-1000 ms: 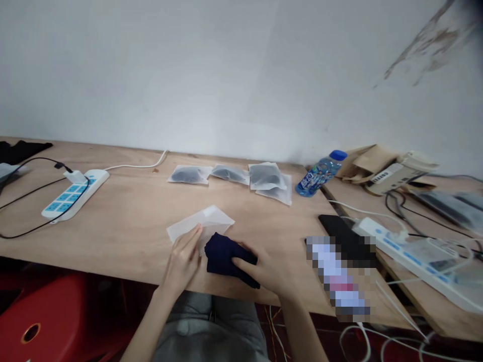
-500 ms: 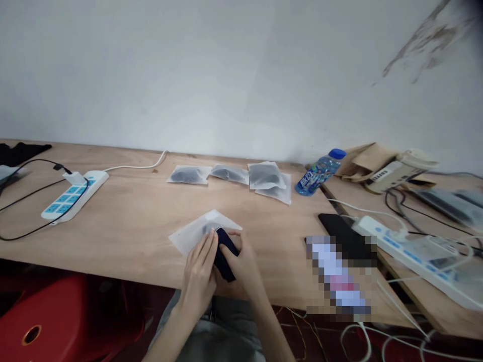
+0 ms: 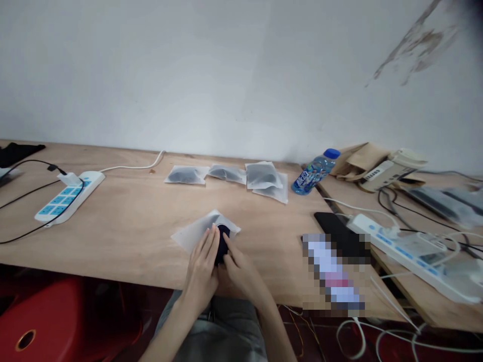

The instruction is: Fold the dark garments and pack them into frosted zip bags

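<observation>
Step in hand looks like tucking the dark cloth [image 3: 222, 245] into the frosted bag [image 3: 191, 233] near the table's near edge, cloth between the hands and seemingly part inside, a dark patch showing through the bag's far end. Left hand [image 3: 202, 266] lies with fingers straight and together over the bag's near side, against the cloth; right hand [image 3: 240, 267] presses the cloth from the right with one finger extended, others curled, and can't tell if either pinches. Next push calls for holding the bag mouth wide while working the cloth far-ward.
</observation>
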Motion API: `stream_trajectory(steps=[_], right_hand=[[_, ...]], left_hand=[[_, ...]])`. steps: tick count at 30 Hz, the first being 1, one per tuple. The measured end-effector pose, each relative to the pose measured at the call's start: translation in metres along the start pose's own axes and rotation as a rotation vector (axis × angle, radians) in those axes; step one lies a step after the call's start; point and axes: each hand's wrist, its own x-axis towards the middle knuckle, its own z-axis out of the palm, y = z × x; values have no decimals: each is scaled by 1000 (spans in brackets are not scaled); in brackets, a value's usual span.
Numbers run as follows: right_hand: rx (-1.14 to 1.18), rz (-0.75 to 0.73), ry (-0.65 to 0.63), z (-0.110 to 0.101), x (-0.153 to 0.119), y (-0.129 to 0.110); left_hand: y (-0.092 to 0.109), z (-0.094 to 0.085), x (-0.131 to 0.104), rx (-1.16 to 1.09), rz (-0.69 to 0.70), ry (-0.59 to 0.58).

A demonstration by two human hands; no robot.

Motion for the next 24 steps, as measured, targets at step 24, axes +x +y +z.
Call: stream_trajectory(steps=[24], right_hand=[[456, 313, 363, -21, 16, 18]], left_hand=[[26, -45, 4, -16, 85, -142]])
